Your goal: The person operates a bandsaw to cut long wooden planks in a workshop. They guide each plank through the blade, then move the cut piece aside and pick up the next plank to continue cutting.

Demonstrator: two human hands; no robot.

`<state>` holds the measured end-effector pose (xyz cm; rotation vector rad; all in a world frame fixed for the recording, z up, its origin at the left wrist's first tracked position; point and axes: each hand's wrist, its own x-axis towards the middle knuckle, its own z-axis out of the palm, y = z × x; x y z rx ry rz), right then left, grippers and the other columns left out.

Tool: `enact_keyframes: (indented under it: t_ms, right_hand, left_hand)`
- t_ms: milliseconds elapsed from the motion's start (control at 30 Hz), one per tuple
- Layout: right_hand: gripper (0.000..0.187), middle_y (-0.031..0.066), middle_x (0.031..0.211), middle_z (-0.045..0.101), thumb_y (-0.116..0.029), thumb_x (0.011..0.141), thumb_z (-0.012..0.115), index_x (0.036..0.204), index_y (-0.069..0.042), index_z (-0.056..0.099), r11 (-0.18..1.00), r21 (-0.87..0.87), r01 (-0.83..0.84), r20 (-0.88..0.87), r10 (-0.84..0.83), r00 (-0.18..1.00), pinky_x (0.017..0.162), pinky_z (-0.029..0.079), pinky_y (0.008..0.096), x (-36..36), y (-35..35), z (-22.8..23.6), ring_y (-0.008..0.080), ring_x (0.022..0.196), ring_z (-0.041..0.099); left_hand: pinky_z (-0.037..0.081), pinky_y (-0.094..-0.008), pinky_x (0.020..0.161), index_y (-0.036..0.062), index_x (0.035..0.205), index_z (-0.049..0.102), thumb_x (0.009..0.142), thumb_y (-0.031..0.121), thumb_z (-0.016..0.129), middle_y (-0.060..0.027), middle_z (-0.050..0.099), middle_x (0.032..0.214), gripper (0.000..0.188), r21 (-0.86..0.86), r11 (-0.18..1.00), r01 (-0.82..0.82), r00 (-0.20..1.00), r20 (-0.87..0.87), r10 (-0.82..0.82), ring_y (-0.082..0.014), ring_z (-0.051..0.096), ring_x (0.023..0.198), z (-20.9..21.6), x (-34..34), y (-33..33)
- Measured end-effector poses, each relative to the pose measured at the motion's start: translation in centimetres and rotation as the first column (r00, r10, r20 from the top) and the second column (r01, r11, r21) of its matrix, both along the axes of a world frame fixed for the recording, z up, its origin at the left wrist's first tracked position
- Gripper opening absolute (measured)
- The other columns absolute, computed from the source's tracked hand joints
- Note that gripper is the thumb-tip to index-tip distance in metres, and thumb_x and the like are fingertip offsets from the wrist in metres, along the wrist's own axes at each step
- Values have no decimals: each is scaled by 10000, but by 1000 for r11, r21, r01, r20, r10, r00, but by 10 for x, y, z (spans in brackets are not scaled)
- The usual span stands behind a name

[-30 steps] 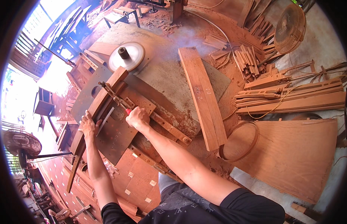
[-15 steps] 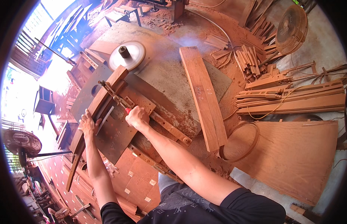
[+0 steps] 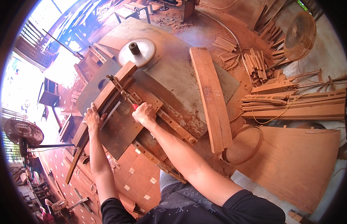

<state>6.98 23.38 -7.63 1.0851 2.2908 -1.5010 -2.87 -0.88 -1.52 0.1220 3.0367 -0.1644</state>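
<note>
My left hand (image 3: 94, 119) lies over a long wooden bar (image 3: 102, 98), fingers bent across it and thumb on the near side. The bar rests on a dark metal plate (image 3: 119, 143), its far end close to a round pale disc (image 3: 146, 56) with a dark hub. The disc's surface looks smeared, as if spinning. My right hand (image 3: 144, 113) is closed around the red handle (image 3: 135, 106) of a metal toggle clamp (image 3: 123, 91), whose arm reaches over the bar. A pale narrow strip (image 3: 111, 115) lies beside my left thumb.
Two thick boards (image 3: 210, 99) lie right of the disc on a dusty table (image 3: 173, 71). Metal rails (image 3: 177, 127) run beneath the plate. Stacked timber (image 3: 293, 108), a plywood sheet (image 3: 296, 160) and a standing fan (image 3: 299, 37) are on the right; another fan (image 3: 23, 133) stands left.
The view has swung slightly, so the machine and boards appear farther right. Both hands keep their holds, and the bar shows no clear movement relative to the disc.
</note>
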Motion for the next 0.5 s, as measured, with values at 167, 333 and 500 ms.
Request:
enact_keyframes:
  t_ms: [167, 333, 500]
  right_hand:
    - [384, 140, 590, 700, -286, 964, 719, 657, -56, 720, 729, 631, 265, -489, 109, 865, 609, 609, 401, 4, -4, -63, 314, 640, 759]
    - [395, 111, 631, 730, -424, 801, 857, 630, -95, 721, 983, 179, 37, -54, -28, 998, 604, 600, 397, -5, 0, -13, 250, 656, 766]
    - [271, 315, 983, 732, -223, 790, 759, 832, 41, 723, 978, 204, -41, -19, 45, 999, 945, 560, 443, 11, 35, -9, 407, 1038, 712]
  left_hand:
    - [417, -777, 1015, 183, 1663, 221, 878, 543, 797, -196, 446, 1527, 1037, -19, 997, 70, 997, -36, -71, -469, 476, 1377, 10, -8, 27]
    - [366, -799, 1064, 194, 1667, 216, 872, 563, 795, -212, 388, 1592, 1050, 15, 1000, 10, 1000, 20, -10, -483, 421, 1435, 4, -3, 7]
    - [339, -805, 1083, 188, 1663, 217, 857, 597, 795, -227, 381, 1592, 1074, 40, 997, 69, 997, -25, -68, -499, 410, 1435, 11, -5, 27]
